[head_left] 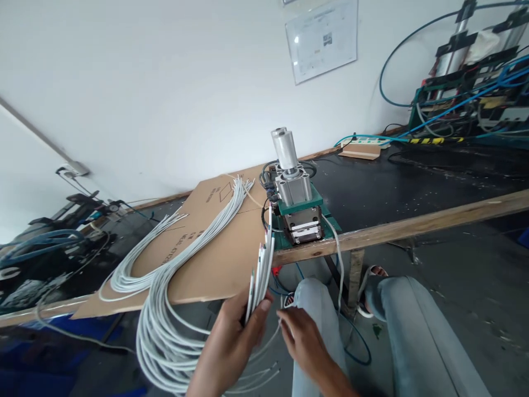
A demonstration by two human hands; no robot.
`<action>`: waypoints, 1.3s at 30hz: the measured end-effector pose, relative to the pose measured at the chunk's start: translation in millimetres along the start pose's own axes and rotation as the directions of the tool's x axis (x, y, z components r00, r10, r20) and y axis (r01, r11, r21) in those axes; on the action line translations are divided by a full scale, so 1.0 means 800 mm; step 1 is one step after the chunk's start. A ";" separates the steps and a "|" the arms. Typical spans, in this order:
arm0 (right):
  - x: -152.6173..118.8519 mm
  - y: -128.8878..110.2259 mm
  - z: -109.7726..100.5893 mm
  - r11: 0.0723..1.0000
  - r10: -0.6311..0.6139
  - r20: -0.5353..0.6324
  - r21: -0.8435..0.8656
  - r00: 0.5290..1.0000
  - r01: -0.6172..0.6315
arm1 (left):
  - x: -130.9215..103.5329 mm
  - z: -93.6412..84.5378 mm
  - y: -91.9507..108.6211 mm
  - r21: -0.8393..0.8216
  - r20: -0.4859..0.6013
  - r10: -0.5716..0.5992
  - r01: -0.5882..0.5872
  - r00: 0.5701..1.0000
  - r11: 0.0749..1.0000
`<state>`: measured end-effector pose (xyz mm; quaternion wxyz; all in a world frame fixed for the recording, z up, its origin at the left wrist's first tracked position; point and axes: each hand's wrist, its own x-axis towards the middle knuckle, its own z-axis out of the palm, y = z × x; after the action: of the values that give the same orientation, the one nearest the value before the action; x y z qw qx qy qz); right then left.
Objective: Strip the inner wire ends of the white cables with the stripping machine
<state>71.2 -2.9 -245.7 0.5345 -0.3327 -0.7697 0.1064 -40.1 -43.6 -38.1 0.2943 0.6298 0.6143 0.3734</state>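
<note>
My left hand [233, 336] is wrapped round a bunch of white cables [262, 273], whose cut ends point up and away from me. Just to its right, my right hand [308, 339] has thumb and fingers pinched together on a single white cable [273, 337], which runs down to the left. The long cable bundle [182, 264] loops from the cardboard over the table edge and hangs below my left hand. Beyond my hands stands a small pneumatic press [295, 190] with a silver cylinder and green plates. Some loose cable ends show below my hands.
A flat cardboard sheet [223, 259] lies under the cables on the black table [372, 193], which has a wooden front edge. Machines with blue hoses stand at far left and right. A power strip [363, 144] lies near the wall. My knees are below the edge.
</note>
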 end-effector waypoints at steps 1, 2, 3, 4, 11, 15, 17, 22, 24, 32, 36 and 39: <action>-0.012 -0.007 0.016 1.000 -0.017 0.056 0.000 0.998 0.017 | 0.000 0.001 -0.004 0.006 0.037 0.021 -0.022 0.999 1.000; -0.022 -0.012 0.030 0.999 -0.041 0.101 0.000 0.994 0.041 | -0.001 0.002 -0.007 0.014 0.052 0.038 -0.038 0.998 0.999; -0.031 -0.017 0.042 0.998 -0.065 0.144 0.000 0.987 0.065 | -0.001 0.004 -0.010 0.020 0.047 0.046 -0.047 0.998 0.999; -0.039 -0.020 0.052 0.996 -0.085 0.179 -0.002 0.980 0.087 | -0.002 0.005 -0.012 0.024 0.031 0.043 -0.044 0.999 0.999; -0.052 -0.004 0.054 0.993 -0.022 0.193 -0.110 0.981 0.044 | -0.002 0.005 -0.012 0.080 0.025 0.015 -0.017 1.000 0.997; 0.017 -0.011 -0.023 0.983 0.180 0.125 0.024 0.976 -0.185 | 0.003 0.007 -0.012 0.103 0.038 0.023 -0.027 0.999 0.994; 0.069 -0.024 -0.070 0.854 0.367 0.128 0.345 0.921 -0.389 | 0.005 0.009 -0.015 0.134 0.045 0.044 -0.050 0.998 0.990; 0.156 -0.045 -0.121 0.484 0.474 0.200 0.754 0.857 -0.444 | 0.007 0.013 -0.022 0.175 0.077 0.043 -0.056 0.996 0.983; 0.161 -0.045 -0.117 0.413 0.502 0.187 0.806 0.844 -0.425 | 0.006 0.013 -0.020 0.199 0.041 0.061 -0.068 0.997 0.978; 0.128 -0.060 -0.126 0.276 0.322 0.438 0.804 0.839 -0.526 | -0.008 0.024 0.002 0.283 -0.431 0.201 -0.080 0.880 0.956; 0.121 -0.073 -0.127 0.417 0.239 0.500 0.721 0.832 -0.553 | -0.008 0.020 0.005 0.232 -0.263 0.145 -0.083 0.954 0.969; 0.119 -0.078 -0.122 0.505 0.206 0.505 0.679 0.838 -0.533 | -0.008 0.015 0.003 0.177 -0.223 0.125 -0.086 0.967 0.981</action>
<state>114.1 -9.4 -101.8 0.4381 -0.1912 -0.6302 0.6119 -28.4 -49.4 -43.6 0.1465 0.6357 0.6389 0.4076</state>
